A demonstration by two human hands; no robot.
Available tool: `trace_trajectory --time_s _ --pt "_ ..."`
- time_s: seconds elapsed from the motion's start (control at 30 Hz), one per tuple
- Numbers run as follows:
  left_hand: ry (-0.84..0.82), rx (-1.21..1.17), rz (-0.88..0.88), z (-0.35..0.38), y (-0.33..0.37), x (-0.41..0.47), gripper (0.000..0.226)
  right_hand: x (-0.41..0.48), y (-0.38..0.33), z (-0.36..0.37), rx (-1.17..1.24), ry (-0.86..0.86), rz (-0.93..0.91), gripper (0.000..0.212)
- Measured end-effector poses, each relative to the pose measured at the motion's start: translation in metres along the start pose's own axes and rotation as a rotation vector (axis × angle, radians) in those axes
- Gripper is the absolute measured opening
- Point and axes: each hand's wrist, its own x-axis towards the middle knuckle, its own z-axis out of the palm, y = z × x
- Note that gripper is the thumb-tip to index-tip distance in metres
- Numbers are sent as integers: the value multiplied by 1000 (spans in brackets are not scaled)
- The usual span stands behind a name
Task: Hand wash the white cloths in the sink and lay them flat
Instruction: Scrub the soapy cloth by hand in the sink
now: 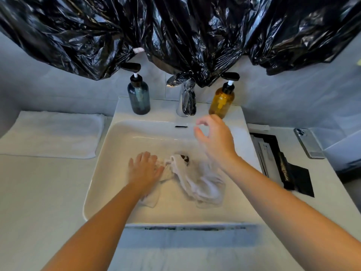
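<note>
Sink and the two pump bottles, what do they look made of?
Sink: probably glossy white ceramic, judging by its smooth sheen and reflections. Blue bottle and amber bottle: tinted, see-through glass or plastic; the look doesn't settle which.

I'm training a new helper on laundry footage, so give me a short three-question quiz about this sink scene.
1. Fill in: the left hand presses the white cloth inside the ____.
2. On which side of the faucet does the amber bottle stand, seen from the person? A) left B) right
3. True or false: the right hand grips the cloth.

Key: 1 sink; 2 B; 3 false, it hovers above the basin holding nothing.
</note>
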Motion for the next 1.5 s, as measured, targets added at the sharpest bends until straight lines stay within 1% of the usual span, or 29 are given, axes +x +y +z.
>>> trace_trajectory --time_s 0.07,0.1,0.13,0.17,0.23,0.33,0.43,0.53,0.6,0.67,0.7,0.73,0.77,0.8,0.83,0.9,0.93,0.97,1.0,1.1,1.13,1.2,1.23,1.27,1.3,1.37,1.4,1.47,1.5 --pt "-62 0 37 0 -2 3 66 28 -24 -13 -130 143 -214 20" --pt "-71 -11 52 0 -1 3 67 43 -33 -15 -199 180 -279 24" --pt "-72 -15 59 1 -1 3 60 57 -41 -15 -260 196 -317 28" --pt "-66 -21 61 3 -1 3 53 69 -47 -13 -308 202 -346 32" --pt "-58 -42 55 5 -1 3 48 87 -54 -6 -408 194 -400 33" --pt "-41 -47 58 6 -2 4 48 105 -53 4 -528 211 -461 22" --pt "-52 -37 72 7 -2 6 48 117 -51 13 -544 295 -502 10" --pt "-64 -25 63 10 -5 5 54 130 -51 2 -496 375 -506 12" --pt "-51 -23 63 8 -5 5 77 138 -52 -12 -424 328 -415 15" --pt "-28 -18 86 6 -3 6 92 131 -54 -21 -278 200 -307 14" --pt "-25 -16 89 4 -2 5 95 121 -54 -22 -119 194 -258 11" --pt "-22 -20 88 4 -1 4 95 106 -51 -21 68 243 -209 9" --pt "-20 -22 92 4 -1 4 95 89 -46 -15 255 311 -113 13" --pt "-30 -22 94 5 -1 4 93 70 -37 -4 469 352 57 17" --pt "-31 -28 89 7 -2 5 90 53 -26 9 715 353 287 22" --pt "3 -22 88 12 -3 6 74 35 -9 38 1222 235 802 29" --pt "11 -21 105 14 -4 7 63 33 -2 54 1418 150 993 31" --pt "12 -5 123 16 -5 8 53 35 6 70 1521 62 1103 32" --pt "32 3 123 18 -6 9 47 40 9 80 1570 -12 1142 36" --pt "68 -9 124 24 -9 11 44 55 13 105 1545 -123 1090 54" --pt "67 -14 125 25 -9 11 48 58 11 110 1484 -159 1059 49" --pt "53 -29 111 24 -7 10 62 59 5 119 1249 -182 985 13" --pt "38 -32 106 24 -7 10 69 57 -2 119 1144 -175 959 12" --pt "31 -35 104 25 -8 10 75 56 -7 117 1052 -172 960 24" --pt "37 -35 108 24 -8 10 78 56 -9 116 999 -159 964 29" --pt "55 -26 116 22 -6 9 80 57 -9 112 951 -137 933 24" --pt "51 -12 119 21 -6 8 82 58 -9 111 925 -145 884 21" --pt "1 31 141 17 -4 8 85 59 -6 107 860 -186 782 18" --pt "-27 32 150 14 -5 8 83 56 -2 104 855 -184 748 22"
